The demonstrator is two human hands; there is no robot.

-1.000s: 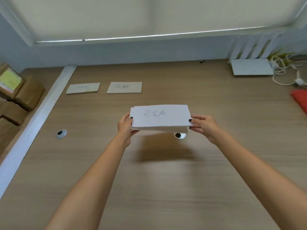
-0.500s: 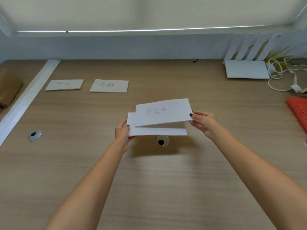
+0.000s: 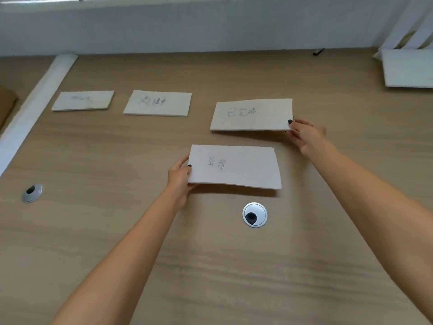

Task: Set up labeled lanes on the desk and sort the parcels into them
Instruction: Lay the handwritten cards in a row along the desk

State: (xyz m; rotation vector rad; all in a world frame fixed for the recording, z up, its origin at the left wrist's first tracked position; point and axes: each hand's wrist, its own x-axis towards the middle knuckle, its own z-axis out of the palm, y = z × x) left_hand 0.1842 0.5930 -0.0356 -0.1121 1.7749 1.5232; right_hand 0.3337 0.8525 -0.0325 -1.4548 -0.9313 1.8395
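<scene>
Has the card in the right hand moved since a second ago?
Yes. The right hand carried its card away from the grommet, toward the wall, near the row of two cards.

You are holding two white handwritten paper label cards: the nearer card (image 3: 234, 166) by its left edge, the farther card (image 3: 251, 114) by its right corner. Two more white label cards (image 3: 82, 100) (image 3: 157, 103) are lying flat, side by side, on the wooden desk (image 3: 210, 266).

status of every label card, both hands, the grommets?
far-left label card: flat on desk, writing faint
second label card: flat on desk
third label card: pinched at its right edge by right hand
nearest label card: held at its left edge by left hand
centre grommet: set in desk, uncovered
left grommet: set in desk, uncovered
</scene>
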